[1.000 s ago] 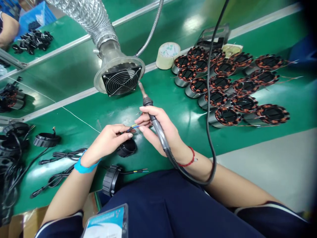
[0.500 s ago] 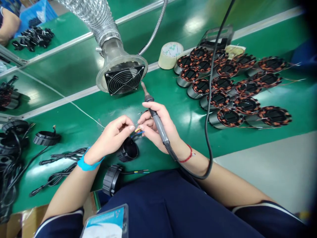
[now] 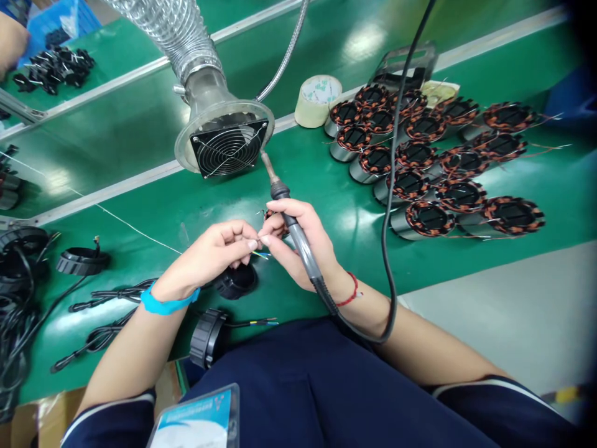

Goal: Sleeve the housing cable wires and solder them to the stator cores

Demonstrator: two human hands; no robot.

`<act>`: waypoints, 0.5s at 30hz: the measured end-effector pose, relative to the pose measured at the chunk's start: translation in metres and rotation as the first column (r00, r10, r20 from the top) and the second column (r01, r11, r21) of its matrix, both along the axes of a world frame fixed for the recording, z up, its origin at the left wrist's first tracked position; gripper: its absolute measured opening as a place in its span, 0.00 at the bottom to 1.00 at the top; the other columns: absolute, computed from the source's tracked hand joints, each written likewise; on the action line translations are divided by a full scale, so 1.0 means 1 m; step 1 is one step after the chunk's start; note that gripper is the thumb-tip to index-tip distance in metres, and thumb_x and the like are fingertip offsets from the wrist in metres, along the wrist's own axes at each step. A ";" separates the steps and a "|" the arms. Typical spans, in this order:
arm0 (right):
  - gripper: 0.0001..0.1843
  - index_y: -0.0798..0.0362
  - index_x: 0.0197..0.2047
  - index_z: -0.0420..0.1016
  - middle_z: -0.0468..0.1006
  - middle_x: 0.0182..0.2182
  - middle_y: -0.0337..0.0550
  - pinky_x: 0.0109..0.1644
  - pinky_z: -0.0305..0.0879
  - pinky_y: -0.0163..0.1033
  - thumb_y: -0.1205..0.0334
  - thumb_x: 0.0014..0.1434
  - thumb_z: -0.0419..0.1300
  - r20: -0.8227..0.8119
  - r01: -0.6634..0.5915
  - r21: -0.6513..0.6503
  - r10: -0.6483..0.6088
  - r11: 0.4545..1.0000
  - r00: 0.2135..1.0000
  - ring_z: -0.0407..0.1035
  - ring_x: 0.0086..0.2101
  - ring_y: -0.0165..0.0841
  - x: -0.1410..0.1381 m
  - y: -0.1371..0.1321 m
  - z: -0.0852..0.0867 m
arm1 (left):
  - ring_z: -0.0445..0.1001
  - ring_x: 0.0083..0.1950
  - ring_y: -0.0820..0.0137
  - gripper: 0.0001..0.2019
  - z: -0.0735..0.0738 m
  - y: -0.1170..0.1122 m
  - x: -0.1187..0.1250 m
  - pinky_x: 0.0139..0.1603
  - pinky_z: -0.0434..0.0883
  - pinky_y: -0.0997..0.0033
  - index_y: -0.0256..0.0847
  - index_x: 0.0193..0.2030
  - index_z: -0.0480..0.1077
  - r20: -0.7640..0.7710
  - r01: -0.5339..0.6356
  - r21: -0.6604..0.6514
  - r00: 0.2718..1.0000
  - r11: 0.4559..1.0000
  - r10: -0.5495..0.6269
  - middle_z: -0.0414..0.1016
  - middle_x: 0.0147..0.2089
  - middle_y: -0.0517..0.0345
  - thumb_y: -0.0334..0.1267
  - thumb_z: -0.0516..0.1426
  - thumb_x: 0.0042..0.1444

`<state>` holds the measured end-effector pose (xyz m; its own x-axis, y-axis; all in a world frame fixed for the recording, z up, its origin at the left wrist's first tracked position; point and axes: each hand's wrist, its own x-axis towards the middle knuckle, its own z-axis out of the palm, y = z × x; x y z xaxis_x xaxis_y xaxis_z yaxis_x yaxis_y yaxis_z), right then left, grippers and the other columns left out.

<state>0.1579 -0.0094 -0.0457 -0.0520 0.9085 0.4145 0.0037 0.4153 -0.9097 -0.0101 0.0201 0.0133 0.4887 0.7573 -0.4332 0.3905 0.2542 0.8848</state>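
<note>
My right hand is closed round a soldering iron, tip pointing up toward the fan. Its fingertips also pinch thin coloured wires together with my left hand, which is closed on the same wires. A small copper-wound part shows just behind my right fingers. Below my left hand a black round cap lies on the green table, and its cable runs left.
An extraction fan on a flexible duct sits just beyond my hands. Several copper-wound stators crowd the right side, with a tape roll behind. More black caps and cables lie left. Another person's arm is at far left.
My left fingers moved right to meet my right fingertips, closing the pinch on the wires. The iron stayed nearly still.
</note>
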 end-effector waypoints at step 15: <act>0.11 0.46 0.46 0.72 0.78 0.33 0.40 0.31 0.74 0.39 0.58 0.59 0.62 0.091 0.425 0.244 -0.457 0.872 0.885 0.76 0.30 0.33 0.031 -0.021 -0.035 | 0.61 0.21 0.78 0.06 -0.016 0.026 0.014 0.24 0.55 0.74 0.38 0.27 0.69 -0.214 -0.129 0.201 0.961 0.971 0.172 0.68 0.20 0.64 0.33 0.56 0.54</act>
